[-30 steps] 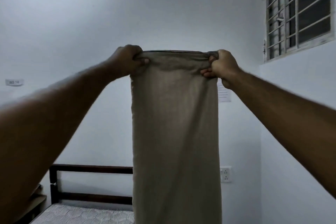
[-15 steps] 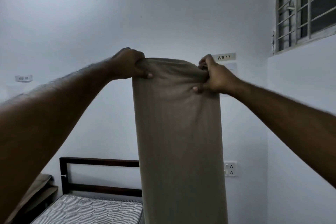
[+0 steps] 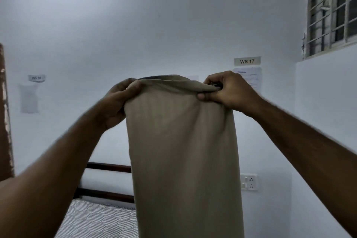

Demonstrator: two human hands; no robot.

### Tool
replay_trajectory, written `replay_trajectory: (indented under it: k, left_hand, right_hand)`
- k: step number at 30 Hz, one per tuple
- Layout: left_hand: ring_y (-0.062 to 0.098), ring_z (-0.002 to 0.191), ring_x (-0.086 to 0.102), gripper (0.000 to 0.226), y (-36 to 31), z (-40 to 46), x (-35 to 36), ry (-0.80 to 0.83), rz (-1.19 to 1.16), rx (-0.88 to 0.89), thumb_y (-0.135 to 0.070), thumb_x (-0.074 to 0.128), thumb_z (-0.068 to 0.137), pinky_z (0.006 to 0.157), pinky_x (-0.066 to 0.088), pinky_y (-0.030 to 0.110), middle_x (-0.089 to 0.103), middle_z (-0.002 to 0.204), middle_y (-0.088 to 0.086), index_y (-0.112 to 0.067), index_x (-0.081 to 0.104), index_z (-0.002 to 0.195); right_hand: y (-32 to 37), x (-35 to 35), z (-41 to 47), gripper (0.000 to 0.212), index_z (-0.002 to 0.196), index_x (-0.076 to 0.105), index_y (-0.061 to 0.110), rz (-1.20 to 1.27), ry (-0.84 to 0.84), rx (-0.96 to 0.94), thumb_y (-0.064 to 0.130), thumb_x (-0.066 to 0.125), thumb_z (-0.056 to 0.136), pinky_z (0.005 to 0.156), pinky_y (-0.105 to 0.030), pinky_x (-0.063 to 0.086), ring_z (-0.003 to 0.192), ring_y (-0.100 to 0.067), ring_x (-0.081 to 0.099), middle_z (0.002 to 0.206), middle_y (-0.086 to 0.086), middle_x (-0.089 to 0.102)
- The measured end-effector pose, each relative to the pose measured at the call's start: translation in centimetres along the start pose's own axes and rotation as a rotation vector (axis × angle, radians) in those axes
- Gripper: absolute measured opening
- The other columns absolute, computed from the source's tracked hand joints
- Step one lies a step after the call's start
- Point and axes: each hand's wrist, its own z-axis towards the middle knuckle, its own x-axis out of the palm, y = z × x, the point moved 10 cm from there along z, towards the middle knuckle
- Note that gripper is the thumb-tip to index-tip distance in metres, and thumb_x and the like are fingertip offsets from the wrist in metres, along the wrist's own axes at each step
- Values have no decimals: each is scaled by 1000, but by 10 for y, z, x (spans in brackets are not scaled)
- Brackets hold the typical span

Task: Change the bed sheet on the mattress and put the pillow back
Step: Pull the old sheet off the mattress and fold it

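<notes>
While both hands pinched its top edge, the folded tan bed sheet point(image 3: 183, 150) hung straight down in front of the person, held high at arm's length — apparently so that its own weight would shake the folds loose before spreading. The left hand point(image 3: 117, 102) had its fingers curled over one upper corner, thumb behind the cloth; the right hand point(image 3: 229, 91) gripped the other corner, with the gathered hem bunched between thumb and fingers. Each grip was closed on fabric, and the edge between them sagged slightly.

The cloth looked soft, matte and fairly thick, falling as a long narrow panel, its lower end out of view. Below and behind it lay the bare mattress point(image 3: 96, 220) — grey, quilted in a hexagon pattern — against a dark wooden headboard point(image 3: 108, 167) of two horizontal rails. No pillow was visible. On the plain pale wall were a sign reading WS 17 point(image 3: 247, 61), a printed notice under it, and a white socket plate point(image 3: 248, 181); a barred window point(image 3: 334, 9) stood at upper right.
</notes>
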Motion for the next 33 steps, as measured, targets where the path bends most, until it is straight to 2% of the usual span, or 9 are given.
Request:
replay_trajectory:
  k: [6, 10, 12, 15, 18, 23, 29, 31, 33]
  left_hand:
    - [29, 116, 67, 82, 74, -83, 11, -97, -112, -213, -74, 24, 89, 81, 59, 38, 69, 129, 13, -18, 59, 137]
    - [25, 72, 65, 103, 106, -143, 15, -223, -272, -326, -89, 25, 80, 66, 51, 34, 71, 79, 13, -1, 67, 114]
    - [28, 83, 67, 98, 128, -172, 35, -202, -262, -396, -95, 39, 69, 75, 51, 36, 72, 87, 13, -9, 73, 99]
    - [11, 106, 72, 105, 153, -200, 56, -259, -163, -483, -91, 75, 39, 83, 57, 28, 76, 116, -4, -24, 66, 121]
    - [14, 98, 75, 76, 160, -206, 60, -353, -78, -467, -59, 90, 55, 74, 60, 26, 78, 109, 0, -19, 69, 116]
    - [17, 97, 75, 41, 151, -206, 73, -382, -277, -406, -32, 75, 78, 72, 59, 26, 77, 107, 7, -12, 72, 113]
    - [19, 86, 75, 41, 150, -206, 104, -299, -502, -426, -43, 55, 89, 75, 61, 31, 78, 93, 8, -12, 81, 89]
    - [20, 91, 75, 49, 148, -204, 112, -278, -554, -421, -48, 50, 88, 80, 61, 33, 78, 97, 8, -12, 83, 89]
    - [21, 94, 75, 50, 145, -203, 116, -296, -578, -401, -49, 50, 89, 81, 61, 33, 78, 98, 8, -12, 83, 91]
  right_hand:
    - [25, 11, -11, 30, 81, 70, 36, -181, -137, -5, 66, 72, 75, 66, -30, 45, 81, -9, 63, 73, 16, 67]
    - [17, 25, -15, 26, 75, 72, 36, -123, -83, 56, 62, 73, 72, 68, -33, 52, 80, -9, 66, 71, 16, 69]
    - [13, 39, -20, 24, 72, 73, 35, -64, -42, 89, 59, 72, 69, 68, -37, 55, 78, -11, 67, 67, 15, 68]
    - [16, 54, -30, 25, 71, 74, 26, 4, 6, 94, 51, 72, 67, 68, -42, 55, 75, -17, 68, 65, 5, 68]
    - [14, 66, -35, 29, 74, 74, 10, 70, 64, 106, 39, 78, 72, 61, -36, 48, 71, -19, 68, 74, -13, 70]
    - [-34, 89, -47, 35, 105, 74, 16, 323, 94, 275, 32, 87, 76, 60, -25, 52, 87, -14, 72, 98, -4, 75]
    - [-92, 159, -124, 93, 156, 11, 29, 759, 145, 454, 35, 75, 89, 87, -27, 55, 117, -12, 61, 145, -2, 43]
    - [-110, 183, -169, 77, 150, 23, 33, 759, 134, 555, 49, 67, 89, 94, -21, 49, 119, -5, 55, 144, 1, 42]
    - [-124, 209, -227, 49, 134, 44, 30, 686, 229, 763, 60, 48, 96, 76, -9, 45, 109, -9, 56, 124, 3, 54]
